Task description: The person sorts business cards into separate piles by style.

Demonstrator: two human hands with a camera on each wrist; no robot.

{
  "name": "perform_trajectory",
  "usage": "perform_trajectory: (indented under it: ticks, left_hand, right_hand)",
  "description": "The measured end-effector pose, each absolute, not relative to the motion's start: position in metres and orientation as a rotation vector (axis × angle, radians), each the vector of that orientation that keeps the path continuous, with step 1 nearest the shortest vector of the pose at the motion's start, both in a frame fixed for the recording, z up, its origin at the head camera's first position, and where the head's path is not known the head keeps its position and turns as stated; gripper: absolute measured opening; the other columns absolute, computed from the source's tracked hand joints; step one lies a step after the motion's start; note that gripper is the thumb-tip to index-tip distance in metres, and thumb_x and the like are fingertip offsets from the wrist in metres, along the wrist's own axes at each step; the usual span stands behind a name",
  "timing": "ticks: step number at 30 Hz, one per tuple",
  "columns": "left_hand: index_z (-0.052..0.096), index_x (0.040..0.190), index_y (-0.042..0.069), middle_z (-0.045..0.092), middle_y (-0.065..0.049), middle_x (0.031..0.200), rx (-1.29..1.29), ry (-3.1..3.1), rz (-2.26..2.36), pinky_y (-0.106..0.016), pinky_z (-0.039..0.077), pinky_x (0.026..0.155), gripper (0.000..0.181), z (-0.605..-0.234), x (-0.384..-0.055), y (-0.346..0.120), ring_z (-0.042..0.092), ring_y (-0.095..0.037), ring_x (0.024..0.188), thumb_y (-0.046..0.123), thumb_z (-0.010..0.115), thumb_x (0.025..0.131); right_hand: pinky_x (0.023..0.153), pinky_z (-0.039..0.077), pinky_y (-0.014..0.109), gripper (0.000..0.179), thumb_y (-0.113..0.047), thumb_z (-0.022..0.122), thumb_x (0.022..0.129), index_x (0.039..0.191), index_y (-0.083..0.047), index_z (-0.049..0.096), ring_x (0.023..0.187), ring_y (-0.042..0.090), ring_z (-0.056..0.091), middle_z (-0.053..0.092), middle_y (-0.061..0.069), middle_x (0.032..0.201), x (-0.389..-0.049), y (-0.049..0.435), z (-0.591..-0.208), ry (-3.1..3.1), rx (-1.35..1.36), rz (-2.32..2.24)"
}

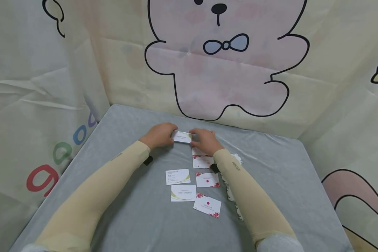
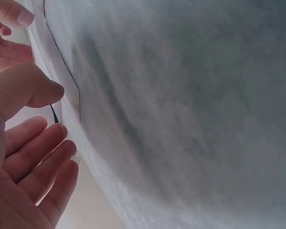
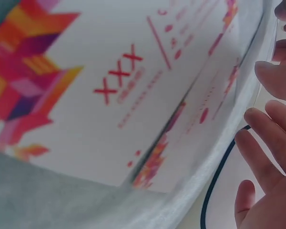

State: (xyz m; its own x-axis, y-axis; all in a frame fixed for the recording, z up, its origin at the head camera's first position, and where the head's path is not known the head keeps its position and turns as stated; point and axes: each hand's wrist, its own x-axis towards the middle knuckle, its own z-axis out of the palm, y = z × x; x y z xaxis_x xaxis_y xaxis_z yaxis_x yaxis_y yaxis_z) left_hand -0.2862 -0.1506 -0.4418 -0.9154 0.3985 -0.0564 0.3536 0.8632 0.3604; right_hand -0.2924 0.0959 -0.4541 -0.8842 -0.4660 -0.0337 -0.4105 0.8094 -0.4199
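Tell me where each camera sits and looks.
Head: on the head, facing forward and down at the grey table; left hand, right hand and sleeves show.
Left wrist: worn there, facing that hand and the table; both hands show.
Right wrist: worn there, facing red-patterned cards beside that hand; both hands show.
Head and right wrist share those cards.

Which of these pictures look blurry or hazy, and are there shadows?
Head view: mostly crisp, a soft shadow beside the left sleeve, print on the held cards too tiny to read; left wrist view: hazy, a soft dark streak, probably shadow, on the grey cloth; right wrist view: small lettering blurred on the nearest card, though its XXX is legible.
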Motion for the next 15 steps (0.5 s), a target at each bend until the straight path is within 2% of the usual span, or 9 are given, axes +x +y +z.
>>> perform_trajectory:
  ticks: [15]
  left_hand:
    - [0.065, 0.147, 0.007, 0.070, -0.012, 0.144, 0.556, 2.874, 0.533, -0.048, 0.053, 0.111, 0.056, -0.449, -0.293, -0.148, 0.066, -0.029, 0.131, 0.014, 0.076, 0.092]
  right_hand:
    - [0.118, 0.031, 0.066, 0.047, -0.030, 0.078, 0.101, 0.145, -0.021, 0.067, 0.144, 0.028, 0.059, 0.068, 0.003, 0.149, -0.303, 0.096, -0.467, 2.840, -0.658, -0.622]
